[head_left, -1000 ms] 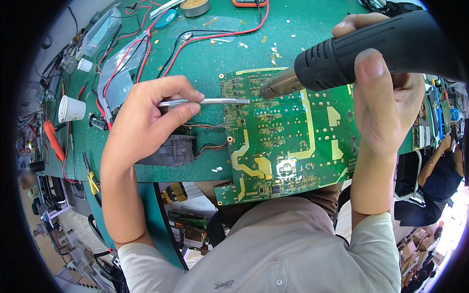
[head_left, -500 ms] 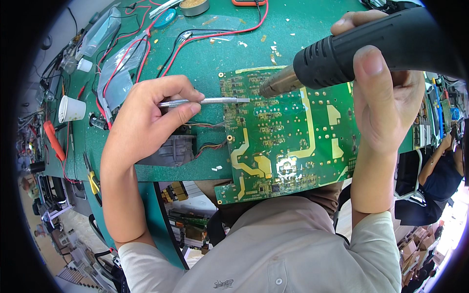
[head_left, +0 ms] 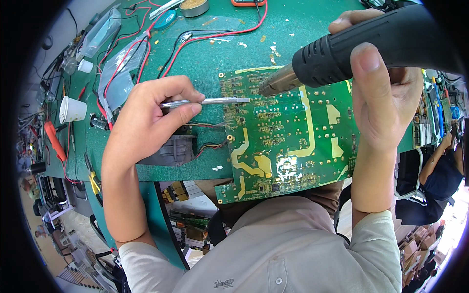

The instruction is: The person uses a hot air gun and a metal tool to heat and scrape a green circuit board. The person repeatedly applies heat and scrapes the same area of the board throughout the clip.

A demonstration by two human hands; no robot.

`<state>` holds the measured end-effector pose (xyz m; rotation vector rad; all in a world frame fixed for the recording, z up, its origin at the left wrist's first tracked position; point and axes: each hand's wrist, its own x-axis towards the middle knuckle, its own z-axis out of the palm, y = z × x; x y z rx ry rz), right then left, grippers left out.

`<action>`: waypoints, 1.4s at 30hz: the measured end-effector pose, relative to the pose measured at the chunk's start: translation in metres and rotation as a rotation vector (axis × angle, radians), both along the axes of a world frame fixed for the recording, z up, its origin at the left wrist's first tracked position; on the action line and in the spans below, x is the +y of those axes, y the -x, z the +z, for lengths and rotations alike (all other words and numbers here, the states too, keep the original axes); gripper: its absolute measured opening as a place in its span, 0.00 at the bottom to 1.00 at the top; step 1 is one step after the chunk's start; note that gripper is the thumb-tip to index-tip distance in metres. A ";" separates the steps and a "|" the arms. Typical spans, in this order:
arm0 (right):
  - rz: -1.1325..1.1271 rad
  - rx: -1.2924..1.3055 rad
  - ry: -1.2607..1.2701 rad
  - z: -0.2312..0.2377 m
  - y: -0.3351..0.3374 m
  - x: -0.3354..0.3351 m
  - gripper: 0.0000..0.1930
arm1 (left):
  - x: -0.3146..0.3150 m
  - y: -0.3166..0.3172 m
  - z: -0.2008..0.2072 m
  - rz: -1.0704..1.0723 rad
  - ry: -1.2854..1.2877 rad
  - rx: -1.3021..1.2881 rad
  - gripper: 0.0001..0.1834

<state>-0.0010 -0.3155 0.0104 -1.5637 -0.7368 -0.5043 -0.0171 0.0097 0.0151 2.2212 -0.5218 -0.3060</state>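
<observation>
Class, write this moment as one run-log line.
left hand: grips silver tool, tip over circuit board | right hand: grips black tool, metal nozzle over board

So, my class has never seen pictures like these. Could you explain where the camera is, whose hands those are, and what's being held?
There is no machine here: a person wears a wide fisheye camera on the head, looking down, so edges curve. The left hand pinches a slim metal tool; the right hand grips a black tool with a metal nozzle. Both point at a green circuit board; whether either touches it, I can't tell. On the green table lie red and black wires, a white cup and a round tin.
</observation>
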 end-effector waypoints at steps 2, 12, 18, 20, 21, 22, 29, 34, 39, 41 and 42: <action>-0.002 0.002 -0.001 0.000 0.000 0.000 0.21 | 0.000 0.000 0.000 0.006 -0.016 0.000 0.07; -0.013 0.016 -0.008 -0.001 0.000 0.000 0.22 | -0.002 0.002 -0.001 -0.011 -0.015 -0.061 0.07; -0.005 0.018 -0.013 0.000 -0.001 0.000 0.22 | -0.002 0.003 -0.002 -0.014 -0.043 -0.072 0.07; -0.001 0.015 -0.011 0.000 -0.001 0.000 0.22 | -0.002 0.003 -0.002 -0.018 -0.031 -0.084 0.07; -0.001 0.013 -0.010 0.000 -0.001 0.000 0.22 | -0.002 0.003 -0.003 -0.020 -0.025 -0.090 0.07; 0.000 0.011 -0.009 -0.001 -0.001 0.000 0.22 | -0.003 0.003 -0.003 -0.020 -0.021 -0.099 0.07; 0.012 0.011 -0.009 -0.002 -0.001 -0.005 0.21 | -0.005 0.007 -0.001 -0.017 -0.031 -0.126 0.06; 0.015 0.026 -0.023 0.006 0.000 0.011 0.20 | -0.008 0.008 0.000 -0.020 -0.035 -0.136 0.06; -0.211 0.031 -0.070 0.009 0.009 0.030 0.28 | -0.010 0.012 0.002 -0.024 -0.058 -0.178 0.06; -0.183 0.077 -0.056 0.013 0.013 0.028 0.29 | -0.012 0.014 0.002 -0.027 -0.063 -0.212 0.06; -0.210 0.089 -0.040 0.015 0.016 0.027 0.29 | -0.012 0.015 0.002 -0.026 -0.067 -0.229 0.06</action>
